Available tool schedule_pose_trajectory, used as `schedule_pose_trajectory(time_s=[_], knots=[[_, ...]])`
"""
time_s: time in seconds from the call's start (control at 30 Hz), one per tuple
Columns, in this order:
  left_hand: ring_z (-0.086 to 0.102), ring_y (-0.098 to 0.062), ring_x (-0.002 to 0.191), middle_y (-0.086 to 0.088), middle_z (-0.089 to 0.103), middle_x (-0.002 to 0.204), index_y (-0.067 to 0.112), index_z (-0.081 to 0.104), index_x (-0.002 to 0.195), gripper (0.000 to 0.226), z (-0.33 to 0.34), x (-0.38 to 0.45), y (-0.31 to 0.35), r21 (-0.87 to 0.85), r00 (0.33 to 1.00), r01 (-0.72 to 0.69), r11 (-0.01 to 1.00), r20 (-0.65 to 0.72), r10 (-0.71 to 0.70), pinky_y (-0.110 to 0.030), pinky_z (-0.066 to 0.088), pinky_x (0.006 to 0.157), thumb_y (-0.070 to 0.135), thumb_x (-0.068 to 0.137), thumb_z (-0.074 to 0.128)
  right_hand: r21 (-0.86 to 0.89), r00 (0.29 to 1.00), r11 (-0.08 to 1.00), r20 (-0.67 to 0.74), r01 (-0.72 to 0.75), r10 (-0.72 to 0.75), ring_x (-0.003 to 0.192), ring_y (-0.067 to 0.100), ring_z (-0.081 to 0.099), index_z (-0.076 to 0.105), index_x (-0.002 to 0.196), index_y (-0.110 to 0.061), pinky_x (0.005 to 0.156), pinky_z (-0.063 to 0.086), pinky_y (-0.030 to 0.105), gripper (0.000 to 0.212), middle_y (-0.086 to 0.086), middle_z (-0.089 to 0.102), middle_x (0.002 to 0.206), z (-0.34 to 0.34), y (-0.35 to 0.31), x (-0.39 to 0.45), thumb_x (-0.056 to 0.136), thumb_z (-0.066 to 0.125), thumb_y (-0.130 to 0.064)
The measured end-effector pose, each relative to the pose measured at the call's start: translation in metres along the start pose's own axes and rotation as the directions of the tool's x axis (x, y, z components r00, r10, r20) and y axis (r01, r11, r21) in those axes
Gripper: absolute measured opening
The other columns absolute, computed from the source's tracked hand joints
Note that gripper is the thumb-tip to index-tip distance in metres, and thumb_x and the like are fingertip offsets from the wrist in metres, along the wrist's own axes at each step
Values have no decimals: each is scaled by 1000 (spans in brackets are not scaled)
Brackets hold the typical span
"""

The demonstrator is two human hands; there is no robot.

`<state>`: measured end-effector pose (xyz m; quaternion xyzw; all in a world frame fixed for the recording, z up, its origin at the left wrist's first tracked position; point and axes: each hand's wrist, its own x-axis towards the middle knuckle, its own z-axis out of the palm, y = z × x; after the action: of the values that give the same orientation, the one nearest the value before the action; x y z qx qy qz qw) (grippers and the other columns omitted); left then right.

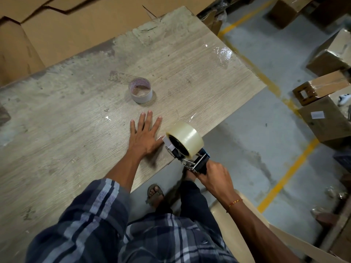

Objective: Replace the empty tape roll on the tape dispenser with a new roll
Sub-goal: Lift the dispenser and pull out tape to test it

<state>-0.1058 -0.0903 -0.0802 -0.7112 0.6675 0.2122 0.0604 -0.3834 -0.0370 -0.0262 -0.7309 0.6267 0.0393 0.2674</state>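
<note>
Head view: my left hand [145, 136] lies flat, fingers straight and spread, palm down on the tabletop [76, 114] near its right edge, grasping nothing. My right hand [214, 174] has its grip clenched round the handle of the tape dispenser [187, 160], held just at that edge, partly over the floor [256, 130]. A full roll of clear tape [187, 138] sits on the dispenser's hub. The empty tape roll [141, 90], a pale core, stands on the tabletop beyond my left hand, well apart, with bare wood all round it. The dispenser's handle is hidden under my fingers. Cardboard boxes [326, 122] line the floor at right.
</note>
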Motion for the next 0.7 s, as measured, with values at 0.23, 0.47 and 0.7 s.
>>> schedule_pose_trajectory(time_s=[0.23, 0.47, 0.7], knots=[[-35, -21, 145, 1, -36, 159, 39, -18, 153, 88, 0, -3, 1, -70, 999, 2, 998, -42, -5, -56, -17, 117, 86, 84, 7, -46, 998, 997, 25, -56, 57, 65, 22, 58, 49, 82, -20, 59, 49, 35, 21, -1, 56, 71, -7, 16, -26, 87, 65, -32], [-35, -21, 146, 1, -35, 160, 38, -17, 154, 87, 0, -4, 3, -59, 999, 5, 998, -42, -7, -57, -17, 117, 85, 85, 9, -44, 996, 996, 40, -83, 85, 64, 21, 58, 50, 82, -18, 59, 45, 32, 19, 0, 58, 73, -11, 20, -36, 87, 65, -29], [-29, -25, 148, -2, -30, 162, 36, -17, 154, 84, 0, -5, 7, -41, 998, 21, 999, -53, -23, -57, -14, 119, 81, 88, 9, 67, 986, 988, 101, -142, 134, 65, 21, 52, 49, 78, -18, 53, 34, 29, 25, -1, 53, 70, -14, 25, -35, 84, 69, -32]])
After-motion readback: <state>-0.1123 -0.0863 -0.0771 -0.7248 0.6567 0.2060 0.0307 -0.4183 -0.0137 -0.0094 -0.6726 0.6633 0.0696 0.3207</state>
